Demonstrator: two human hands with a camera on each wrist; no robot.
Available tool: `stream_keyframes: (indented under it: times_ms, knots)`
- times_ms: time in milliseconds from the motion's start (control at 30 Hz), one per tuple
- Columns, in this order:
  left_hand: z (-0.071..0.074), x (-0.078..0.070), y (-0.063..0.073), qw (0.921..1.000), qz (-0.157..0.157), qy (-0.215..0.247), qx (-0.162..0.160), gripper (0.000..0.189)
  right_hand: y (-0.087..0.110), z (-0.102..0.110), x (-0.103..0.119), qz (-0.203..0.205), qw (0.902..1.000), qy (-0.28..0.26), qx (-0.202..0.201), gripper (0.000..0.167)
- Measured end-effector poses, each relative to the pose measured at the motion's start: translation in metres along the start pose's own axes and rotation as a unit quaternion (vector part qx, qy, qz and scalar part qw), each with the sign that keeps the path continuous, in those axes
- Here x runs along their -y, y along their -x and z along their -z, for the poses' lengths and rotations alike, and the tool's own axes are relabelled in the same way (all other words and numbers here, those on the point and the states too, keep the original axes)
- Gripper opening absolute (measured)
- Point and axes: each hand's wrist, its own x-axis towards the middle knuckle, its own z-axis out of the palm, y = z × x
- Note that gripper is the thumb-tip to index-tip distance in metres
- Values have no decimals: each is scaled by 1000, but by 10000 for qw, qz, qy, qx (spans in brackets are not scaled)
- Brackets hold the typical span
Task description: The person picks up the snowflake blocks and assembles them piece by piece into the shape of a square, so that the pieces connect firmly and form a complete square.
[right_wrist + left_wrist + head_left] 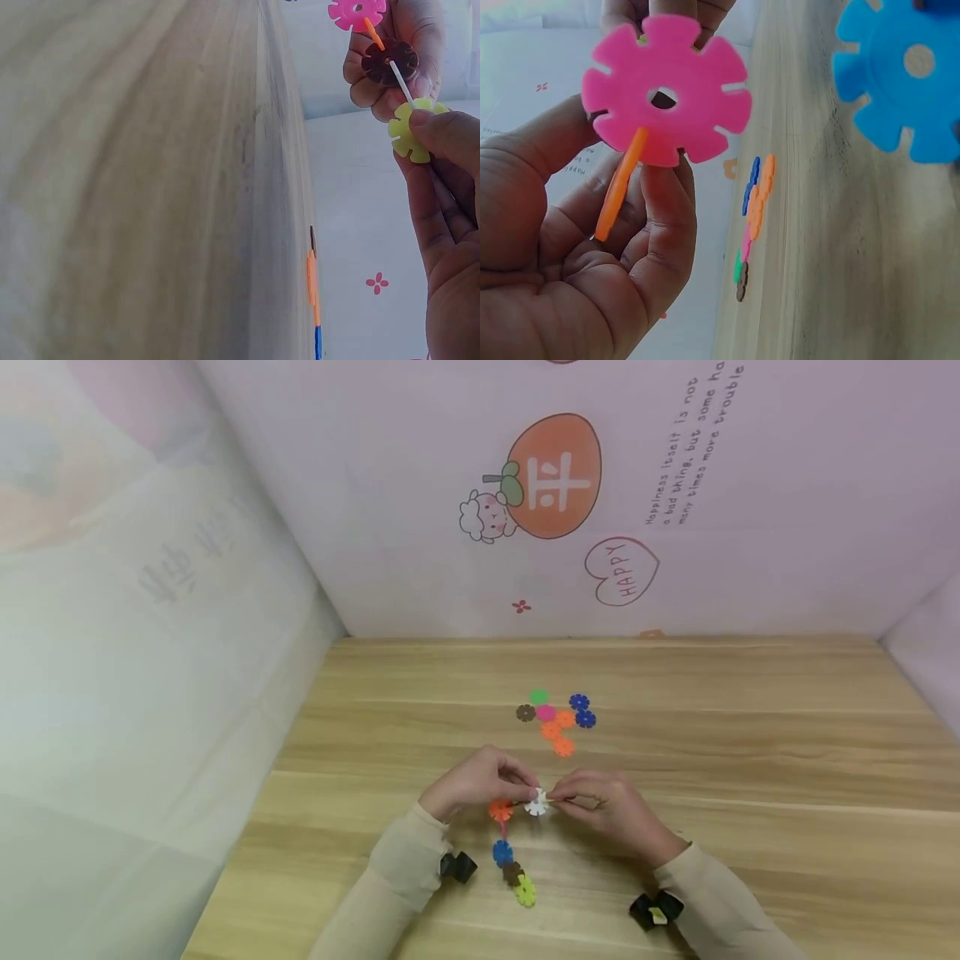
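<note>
A chain of slotted plastic snowflake discs hangs between the two hands. The left hand point(483, 779) grips it around the dark brown disc point(403, 64) and the white disc point(536, 806). Opposite, the right hand point(606, 806) pinches a yellow disc point(403, 133) between thumb and fingers, against the white one. An orange disc point(500, 811) joins the brown disc to a pink disc point(705, 127). From there the chain runs down to a blue disc point(502, 853), another brown disc point(513, 872) and a yellow-green disc point(526, 892).
Loose discs lie farther back on the wooden table point(712, 735): a green disc point(539, 697), a brown disc point(526, 713), a pink disc point(545, 713), several orange discs point(564, 747) and two dark blue discs point(578, 702). A printed wall covering point(420, 568) stands behind.
</note>
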Motion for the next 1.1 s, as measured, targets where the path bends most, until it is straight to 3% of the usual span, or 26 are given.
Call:
stream_keyframes:
  times_ms: [733, 967, 1100]
  knots:
    - [9, 9, 7, 9996, 237, -7, -125, 21, -2, -3, -4, -61, 9998, 172, 127, 30]
    - [14, 21, 9, 9944, 367, -894, -419, 37, -2, -3, -6, -39, 9998, 158, 131, 30]
    - [17, 32, 14, 9921, 317, -1142, -420, 33, -2, -3, -5, -101, 9996, 176, 172, 30]
